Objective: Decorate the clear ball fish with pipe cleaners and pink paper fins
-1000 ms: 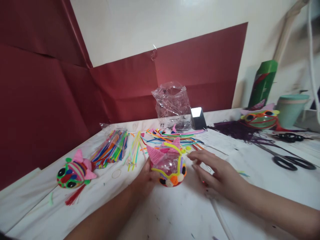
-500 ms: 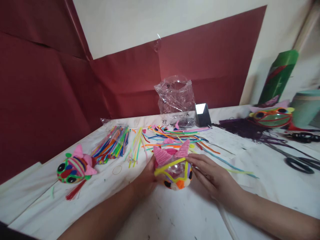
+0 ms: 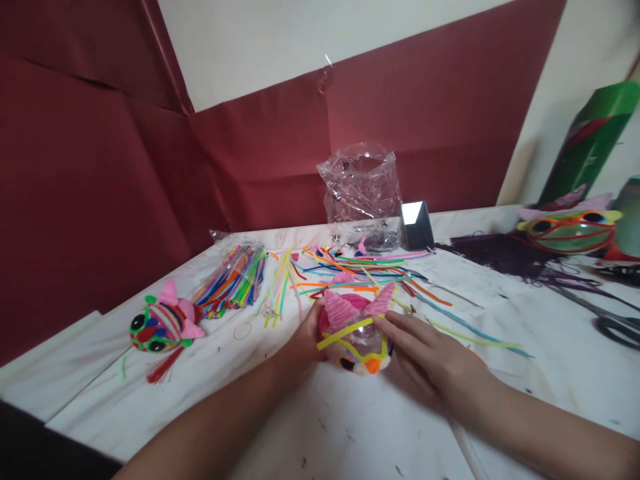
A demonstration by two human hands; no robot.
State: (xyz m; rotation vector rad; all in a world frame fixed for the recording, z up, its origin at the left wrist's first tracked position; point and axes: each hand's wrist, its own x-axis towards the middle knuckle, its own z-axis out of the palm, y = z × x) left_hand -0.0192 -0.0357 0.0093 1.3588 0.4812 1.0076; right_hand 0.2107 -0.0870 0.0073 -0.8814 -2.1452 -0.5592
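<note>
A clear round plastic craft animal [image 3: 369, 340] with pink ribbed ears, black eyes and an orange nose is between my hands, above the white table. My left hand [image 3: 306, 340] grips it from the left, its fingers mostly hidden behind the craft. Across the clear top runs a yellow pipe cleaner [image 3: 345, 333], with its free end pointing left. The fingertips of my right hand [image 3: 434, 353] press that pipe cleaner's right end against the craft, just below the right ear.
At left sit a finished-looking fish craft [image 3: 165, 320] and a bundle of coloured pipe cleaners [image 3: 233, 283]. Loose pipe cleaners [image 3: 370, 270] lie behind my hands, before a plastic bag [image 3: 361, 190] and a phone [image 3: 417, 225]. Scissors [image 3: 617, 330] and another craft [image 3: 573, 230] are at right.
The whole view has shifted, so most things appear farther right. Both hands stay on the craft, and my right fingertips are still at the yellow pipe cleaner's right end.
</note>
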